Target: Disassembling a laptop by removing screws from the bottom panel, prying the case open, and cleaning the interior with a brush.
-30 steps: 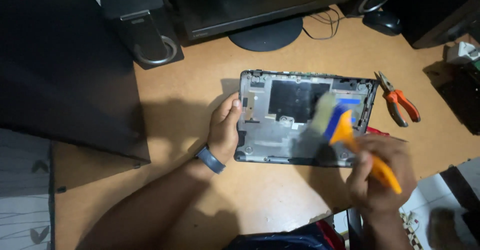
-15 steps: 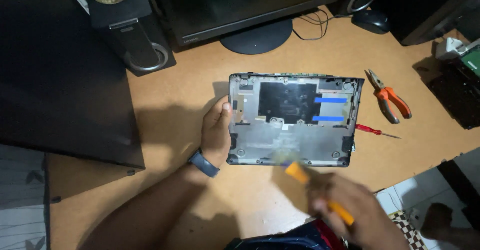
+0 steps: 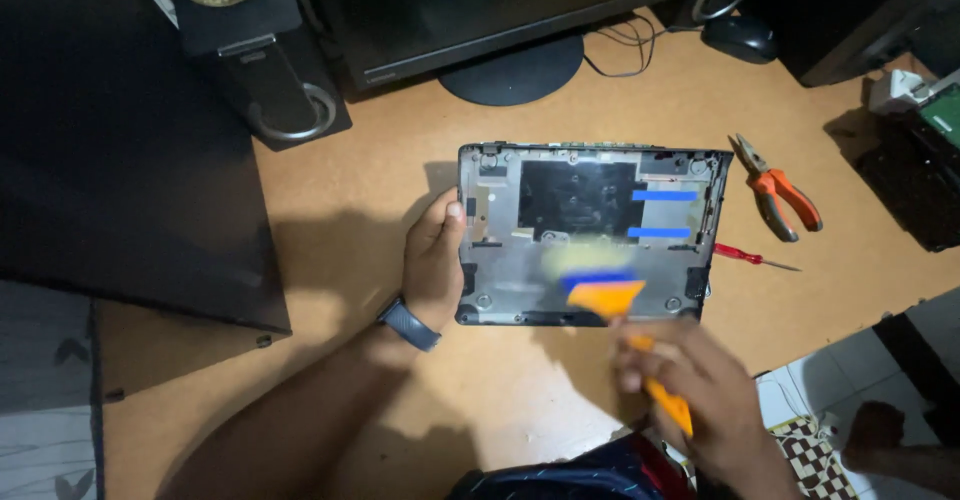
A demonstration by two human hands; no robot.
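Observation:
An opened grey laptop shell (image 3: pixel 590 230) lies on the tan desk (image 3: pixel 350 180), its inside showing a black patch and two blue strips. My left hand (image 3: pixel 435 260) grips its left edge, thumb on the rim. My right hand (image 3: pixel 690 385) holds a brush with an orange handle (image 3: pixel 668 400); the blurred brush head (image 3: pixel 595 280) sits over the shell's lower middle, close to the front edge.
Orange-handled pliers (image 3: pixel 780 192) and a small red screwdriver (image 3: pixel 750 257) lie right of the shell. A monitor stand (image 3: pixel 510 70), a black speaker (image 3: pixel 275 80), a mouse (image 3: pixel 738 38) and a dark box (image 3: pixel 120 160) ring the back and left.
The brush swept from the shell's right side down off its front edge, then came back up onto the lower middle. My left hand stayed on the left edge.

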